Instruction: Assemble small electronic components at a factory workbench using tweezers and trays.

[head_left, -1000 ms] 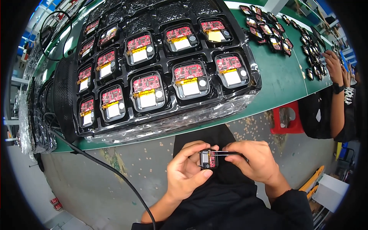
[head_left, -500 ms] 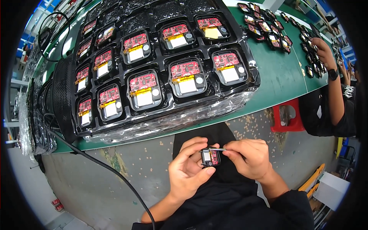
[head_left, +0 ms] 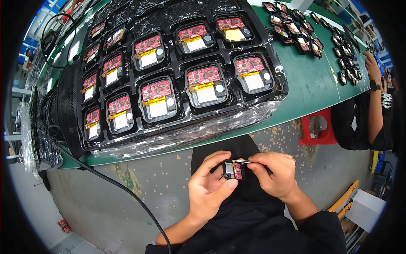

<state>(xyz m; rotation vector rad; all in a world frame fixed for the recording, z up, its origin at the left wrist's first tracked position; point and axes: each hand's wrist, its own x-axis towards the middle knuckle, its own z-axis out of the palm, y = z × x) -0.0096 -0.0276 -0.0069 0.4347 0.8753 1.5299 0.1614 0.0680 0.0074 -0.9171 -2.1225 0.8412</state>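
Observation:
Above my lap, my left hand (head_left: pixel 207 186) grips a small black device housing (head_left: pixel 237 170) by its edges, thumb at the lower side and fingers behind. Inside the housing show a red circuit board and a silvery-white rectangular part, probably a battery. My right hand (head_left: pixel 275 173) pinches thin metal tweezers (head_left: pixel 242 161) between thumb and forefinger. Their tip reaches the upper edge of the housing, close to the white part. Whether the tip grips anything is too small to tell.
A stacked black plastic tray (head_left: pixel 177 70) holds several similar housings with red boards on the green table (head_left: pixel 302 78). More units (head_left: pixel 296 27) lie at the far right, near another person's hand (head_left: pixel 373 67). A red stool (head_left: pixel 318 127) stands below; a black cable (head_left: pixel 127 190) hangs at left.
The housing in my left hand has tilted slightly, and the tweezers have shifted a little upward with a new angle. The other person's hand has moved right, away from the units.

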